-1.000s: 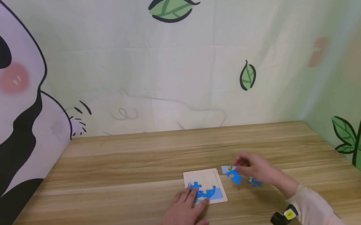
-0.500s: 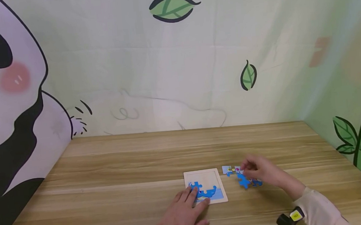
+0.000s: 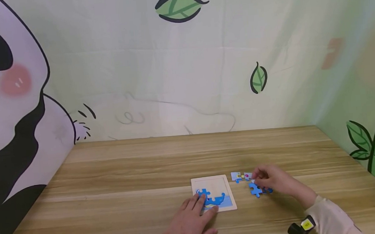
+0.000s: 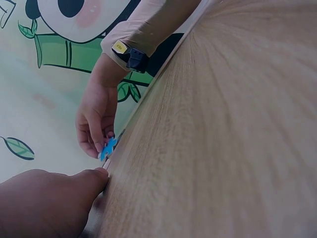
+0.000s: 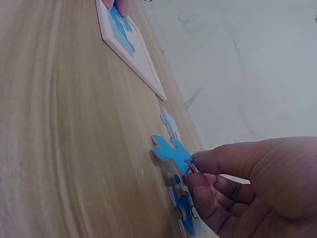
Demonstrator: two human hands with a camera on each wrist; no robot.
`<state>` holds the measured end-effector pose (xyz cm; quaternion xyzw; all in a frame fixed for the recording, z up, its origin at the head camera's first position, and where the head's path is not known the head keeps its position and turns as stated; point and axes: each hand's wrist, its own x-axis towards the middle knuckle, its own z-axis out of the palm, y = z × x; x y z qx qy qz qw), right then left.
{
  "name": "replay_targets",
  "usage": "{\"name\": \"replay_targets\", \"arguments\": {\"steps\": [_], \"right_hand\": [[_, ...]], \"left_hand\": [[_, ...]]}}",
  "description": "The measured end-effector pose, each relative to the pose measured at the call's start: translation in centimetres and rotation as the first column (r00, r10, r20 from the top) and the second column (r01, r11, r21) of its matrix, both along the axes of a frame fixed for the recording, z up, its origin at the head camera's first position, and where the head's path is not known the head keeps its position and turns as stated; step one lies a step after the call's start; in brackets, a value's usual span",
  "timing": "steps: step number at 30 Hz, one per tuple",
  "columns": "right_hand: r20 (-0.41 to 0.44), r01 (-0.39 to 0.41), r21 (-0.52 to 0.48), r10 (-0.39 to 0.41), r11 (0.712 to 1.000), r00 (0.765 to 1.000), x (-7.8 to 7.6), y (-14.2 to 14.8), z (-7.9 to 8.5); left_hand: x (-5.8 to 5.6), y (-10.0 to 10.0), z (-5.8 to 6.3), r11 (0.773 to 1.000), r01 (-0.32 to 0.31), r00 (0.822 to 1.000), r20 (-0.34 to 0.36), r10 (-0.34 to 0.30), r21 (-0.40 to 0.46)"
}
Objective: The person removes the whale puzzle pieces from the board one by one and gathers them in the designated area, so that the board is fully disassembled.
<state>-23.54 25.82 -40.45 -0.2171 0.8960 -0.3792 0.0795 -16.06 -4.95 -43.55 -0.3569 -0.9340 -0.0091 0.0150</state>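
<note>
My right hand [image 3: 273, 180] pinches a blue jigsaw piece [image 3: 255, 190] between thumb and fingertips. In the right wrist view that jigsaw piece [image 5: 171, 152] is tilted and held just off the table, next to other pieces. My left hand [image 3: 189, 219] rests at the lower left of a square wooden puzzle tray [image 3: 216, 184], its fingers lying over the edge and onto the fitted pieces. Blue and light-blue joined pieces [image 3: 218, 200] fill the tray's lower part, while its upper part shows bare wood. The left hand covers some of the tray's left side.
Two light-blue pieces [image 3: 236, 176] lie right of the tray's upper corner. Darker blue pieces [image 5: 183, 206] lie under my right hand, partly hidden by it. The wood-grain table [image 3: 129, 173] ends at a printed cloth wall [image 3: 131, 70]. A black wrist device [image 3: 297, 229] sits on the right sleeve.
My right hand has moved right and slightly toward me with the pinched jigsaw piece, uncovering the light-blue pieces near the tray. The left hand and tray have stayed put.
</note>
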Motion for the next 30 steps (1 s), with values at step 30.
{"name": "replay_targets", "arguments": {"steps": [30], "right_hand": [[-0.105,0.156,0.199,-0.137,0.968,0.985,0.4,-1.8,-0.3]], "left_hand": [[0.0,0.0,0.0,1.000,0.002,1.000,-0.003,-0.002,-0.011]]}}
